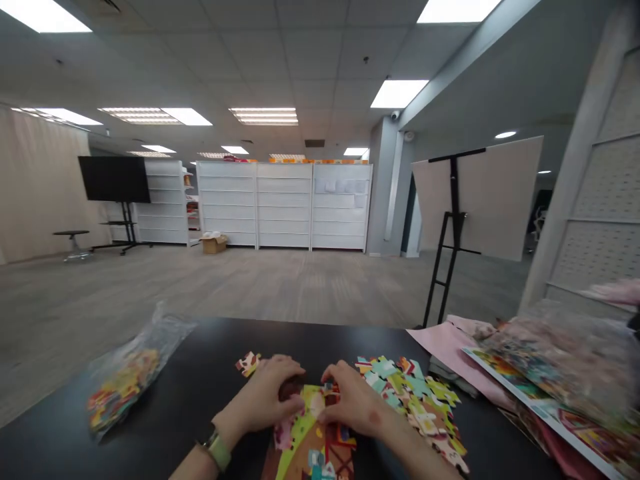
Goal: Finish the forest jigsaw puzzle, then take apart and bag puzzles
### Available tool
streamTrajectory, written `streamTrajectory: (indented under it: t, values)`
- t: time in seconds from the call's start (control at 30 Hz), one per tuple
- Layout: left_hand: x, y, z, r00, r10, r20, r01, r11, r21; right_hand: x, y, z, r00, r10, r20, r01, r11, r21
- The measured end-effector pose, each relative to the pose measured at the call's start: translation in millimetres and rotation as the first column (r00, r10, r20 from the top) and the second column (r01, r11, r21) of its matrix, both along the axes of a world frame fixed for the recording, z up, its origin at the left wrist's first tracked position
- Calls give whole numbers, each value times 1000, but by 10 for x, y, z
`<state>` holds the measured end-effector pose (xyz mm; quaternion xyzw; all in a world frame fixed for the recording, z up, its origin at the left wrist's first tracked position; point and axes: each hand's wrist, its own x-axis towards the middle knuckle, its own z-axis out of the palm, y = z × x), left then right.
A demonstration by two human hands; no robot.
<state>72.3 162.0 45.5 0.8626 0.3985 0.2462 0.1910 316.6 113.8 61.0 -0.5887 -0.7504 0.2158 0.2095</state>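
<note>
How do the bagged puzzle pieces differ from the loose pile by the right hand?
The bagged puzzle pieces sit inside clear plastic at the table's left side, while the loose pile lies uncovered right of the right hand. The bagged pieces look mostly yellow and red; the pile shows more teal and green. Both are jigsaw pieces on the black table.

left hand point(263, 400) on jigsaw puzzle point(310, 447) | right hand point(353, 400) on it | loose pieces point(410, 407) beside

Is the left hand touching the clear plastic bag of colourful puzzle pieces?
Apart. The head view shows the left hand on the colourful jigsaw pieces, with black tabletop plainly between it and the clear plastic bag.
</note>
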Motion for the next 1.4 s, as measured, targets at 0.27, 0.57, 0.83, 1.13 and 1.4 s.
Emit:
streamTrajectory:
  t: [0.27,0.57,0.83,1.13,1.4]
  values:
    - [372,149,-11,985,-166,51,169,983,-73,54,83,-70,951,-58,-302,94,990,106]
    - [376,108,-76,907,-68,415,164,966,-201,28,-10,-62,939,199,-281,-126,958,259]
    - [411,221,-233,681,27,732,446,777,-444,108,96,-62,895,-10,-446,72,990,123]
    - [439,270,-270,669,146,729,349,804,-482,11,34,4,805,-18,-593,76,994,74]
    - [533,8,-113,795,-109,597,403,830,-385,-17,67,-19,758,-18,-652,87,993,74]
